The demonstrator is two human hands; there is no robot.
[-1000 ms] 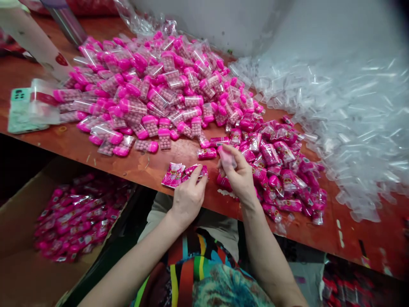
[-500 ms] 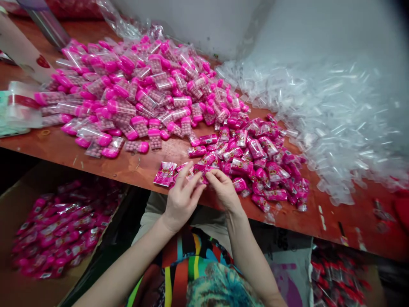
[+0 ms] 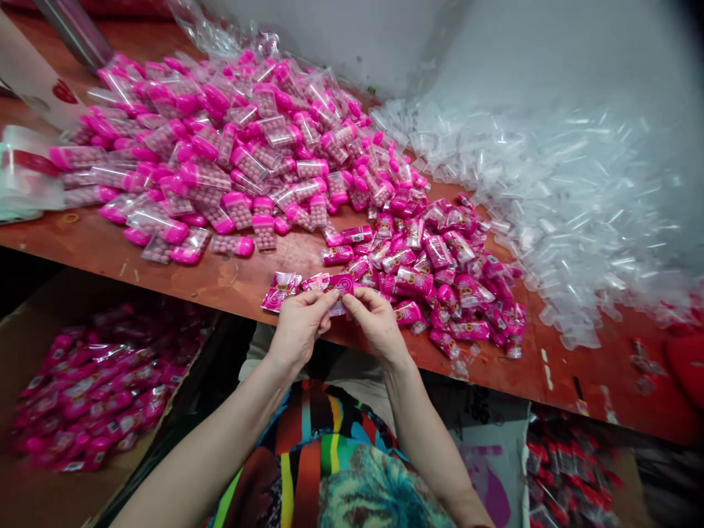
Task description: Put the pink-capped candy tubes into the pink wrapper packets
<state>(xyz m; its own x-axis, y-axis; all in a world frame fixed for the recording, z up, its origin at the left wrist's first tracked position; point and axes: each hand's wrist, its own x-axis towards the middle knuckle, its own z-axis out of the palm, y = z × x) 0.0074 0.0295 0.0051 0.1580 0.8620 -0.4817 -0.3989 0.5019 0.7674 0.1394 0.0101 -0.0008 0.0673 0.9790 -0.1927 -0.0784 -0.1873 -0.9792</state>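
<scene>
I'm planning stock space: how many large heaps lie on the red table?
3: pink-capped containers at left, pink-wrapped packs near the right hand, clear containers at right. None looks hidden.

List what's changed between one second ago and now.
The right hand, then raised with a blurred pale-pink item, has come toward the wearer to meet the left hand. Both now pinch one magenta packet; the pale-pink item can't be made out. The view has shifted.

Unchanged: the pink-capped containers, wrapped heap and clear containers lie as before.
</scene>
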